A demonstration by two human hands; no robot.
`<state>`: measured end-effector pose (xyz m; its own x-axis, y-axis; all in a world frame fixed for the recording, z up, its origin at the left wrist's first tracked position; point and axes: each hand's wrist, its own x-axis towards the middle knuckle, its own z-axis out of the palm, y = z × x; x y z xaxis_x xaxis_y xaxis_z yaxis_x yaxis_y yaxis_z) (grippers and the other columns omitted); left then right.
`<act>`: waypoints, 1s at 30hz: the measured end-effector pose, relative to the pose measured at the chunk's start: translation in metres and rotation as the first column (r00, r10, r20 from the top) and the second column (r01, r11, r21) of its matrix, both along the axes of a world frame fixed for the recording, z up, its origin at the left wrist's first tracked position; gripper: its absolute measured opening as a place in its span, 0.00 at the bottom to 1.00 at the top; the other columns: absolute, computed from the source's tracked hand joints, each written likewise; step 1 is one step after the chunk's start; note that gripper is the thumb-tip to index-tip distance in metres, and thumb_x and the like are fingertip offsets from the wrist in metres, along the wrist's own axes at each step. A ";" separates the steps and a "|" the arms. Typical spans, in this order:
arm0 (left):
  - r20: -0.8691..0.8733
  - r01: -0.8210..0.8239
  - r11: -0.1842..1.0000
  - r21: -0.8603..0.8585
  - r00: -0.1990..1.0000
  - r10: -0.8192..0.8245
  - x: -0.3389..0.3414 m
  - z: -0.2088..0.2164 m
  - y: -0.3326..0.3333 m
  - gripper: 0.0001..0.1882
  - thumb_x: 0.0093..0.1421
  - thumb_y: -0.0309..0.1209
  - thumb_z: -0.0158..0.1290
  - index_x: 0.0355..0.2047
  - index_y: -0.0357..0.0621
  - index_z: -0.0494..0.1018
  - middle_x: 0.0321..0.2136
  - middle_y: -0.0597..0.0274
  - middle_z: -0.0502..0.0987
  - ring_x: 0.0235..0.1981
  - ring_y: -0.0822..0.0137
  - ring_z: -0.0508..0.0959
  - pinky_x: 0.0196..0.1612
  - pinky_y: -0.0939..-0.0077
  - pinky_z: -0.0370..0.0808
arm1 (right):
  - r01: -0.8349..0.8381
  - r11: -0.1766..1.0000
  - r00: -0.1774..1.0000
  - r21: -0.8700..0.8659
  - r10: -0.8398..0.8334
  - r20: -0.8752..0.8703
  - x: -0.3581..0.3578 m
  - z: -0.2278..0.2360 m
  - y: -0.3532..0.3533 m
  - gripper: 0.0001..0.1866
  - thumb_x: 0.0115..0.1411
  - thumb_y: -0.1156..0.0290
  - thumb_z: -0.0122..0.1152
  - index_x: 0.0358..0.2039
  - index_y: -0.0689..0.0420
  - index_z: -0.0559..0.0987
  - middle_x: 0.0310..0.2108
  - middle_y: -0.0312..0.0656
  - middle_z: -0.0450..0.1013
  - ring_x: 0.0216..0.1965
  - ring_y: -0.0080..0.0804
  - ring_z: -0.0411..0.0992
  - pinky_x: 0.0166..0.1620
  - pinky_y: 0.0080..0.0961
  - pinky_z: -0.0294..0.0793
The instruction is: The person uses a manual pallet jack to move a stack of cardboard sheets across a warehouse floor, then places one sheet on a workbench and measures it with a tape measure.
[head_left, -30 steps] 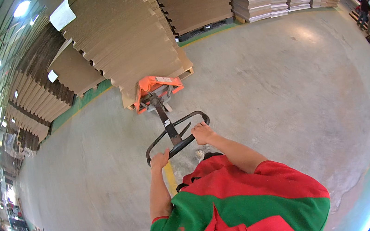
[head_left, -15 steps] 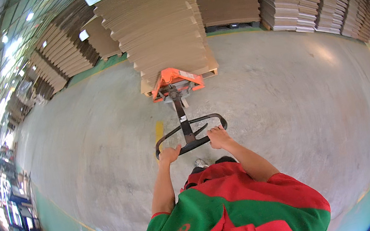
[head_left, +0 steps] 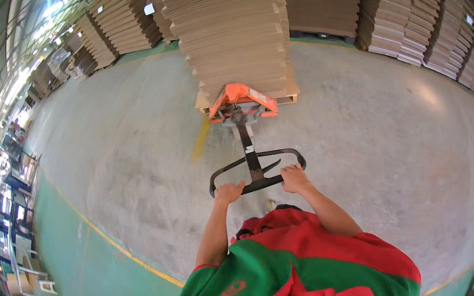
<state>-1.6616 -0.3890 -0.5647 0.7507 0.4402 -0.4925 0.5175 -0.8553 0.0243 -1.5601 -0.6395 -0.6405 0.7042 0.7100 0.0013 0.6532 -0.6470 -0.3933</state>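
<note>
Two hands: both are gripping the black loop handle of an orange pallet jack in a warehouse aisle.
Left hand: its fingers are curling shut around the left end of the handle's near bar, knuckles up, no gap showing between them.
Right hand: its fingers are wrapping closed over the right end of the same bar, pressing on it from above.
Handle: it is sitting just ahead of the person's chest, its black shaft running forward and away to the orange jack head.
Pallet jack: it is standing in the middle of the view, its forks going under a wooden pallet and hidden there.
Load: a tall stack of flat brown cardboard sheets is resting on the pallet, rising to the top of the frame.
Person: wearing a red and green short-sleeved shirt, both bare forearms reaching up from the lower edge.
Floor: grey concrete is spreading around the jack, with a worn yellow mark just left of the jack head and a yellow line edging a green-painted strip to the left.
Surroundings: more cardboard stacks are lining the far side and right, and metal racks are standing along the left edge.
</note>
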 end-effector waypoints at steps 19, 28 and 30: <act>0.036 0.045 0.995 0.085 0.998 -0.048 -0.462 -0.005 0.041 0.45 0.62 0.67 0.32 0.42 0.36 0.80 0.45 0.35 0.77 0.51 0.41 0.76 0.55 0.50 0.69 | 0.092 0.995 0.996 0.048 -0.093 0.015 -0.473 -0.009 0.033 0.12 0.49 0.69 0.60 0.35 0.59 0.80 0.39 0.48 0.78 0.48 0.44 0.73 0.55 0.41 0.65; -0.019 -0.032 0.994 0.106 0.999 0.034 -0.483 -0.495 -0.351 0.48 0.62 0.68 0.26 0.17 0.38 0.80 0.18 0.52 0.79 0.29 0.50 0.81 0.38 0.54 0.74 | -0.033 0.999 0.999 -0.025 0.032 -0.040 -0.481 -0.498 -0.312 0.17 0.41 0.67 0.66 0.35 0.55 0.82 0.39 0.40 0.78 0.48 0.35 0.72 0.56 0.33 0.63; 0.018 0.026 0.999 0.041 0.999 -0.027 -0.589 -0.441 -0.510 0.48 0.62 0.68 0.27 0.16 0.39 0.79 0.16 0.54 0.78 0.27 0.51 0.80 0.37 0.54 0.73 | 0.058 0.996 0.996 -0.068 -0.062 -0.061 -0.588 -0.451 -0.475 0.17 0.42 0.67 0.66 0.36 0.55 0.82 0.40 0.39 0.78 0.50 0.35 0.71 0.56 0.32 0.62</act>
<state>-2.2505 -0.8985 -1.0061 0.7715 0.4394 -0.4602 0.4942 -0.8693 -0.0016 -2.1482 -1.1142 -1.0917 0.7427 0.6635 -0.0905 0.5875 -0.7104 -0.3875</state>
